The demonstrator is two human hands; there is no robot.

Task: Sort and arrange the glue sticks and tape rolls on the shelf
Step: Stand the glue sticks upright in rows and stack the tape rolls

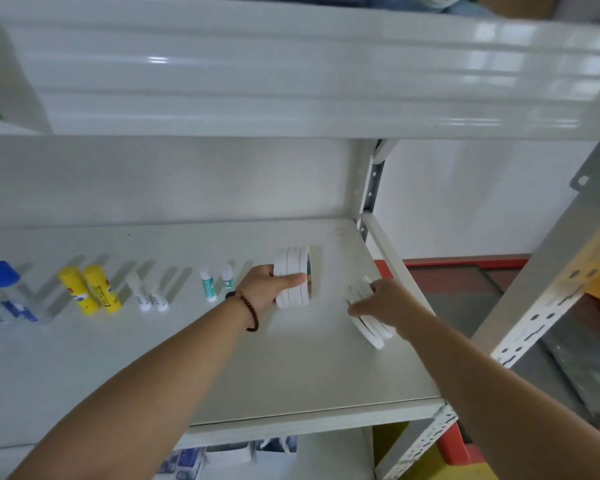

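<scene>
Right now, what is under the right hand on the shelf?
A few white tape rolls lean under the right hand; its fingers press on them. The hand covers their upper parts, so the count is unclear.

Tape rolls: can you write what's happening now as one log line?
left hand: gripping upright tape stack | right hand: on second tape stack | glue sticks: standing, untouched

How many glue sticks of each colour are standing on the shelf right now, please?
Yellow glue sticks: 2
White glue sticks: 2
Teal-and-white glue sticks: 2
Total: 6
</scene>
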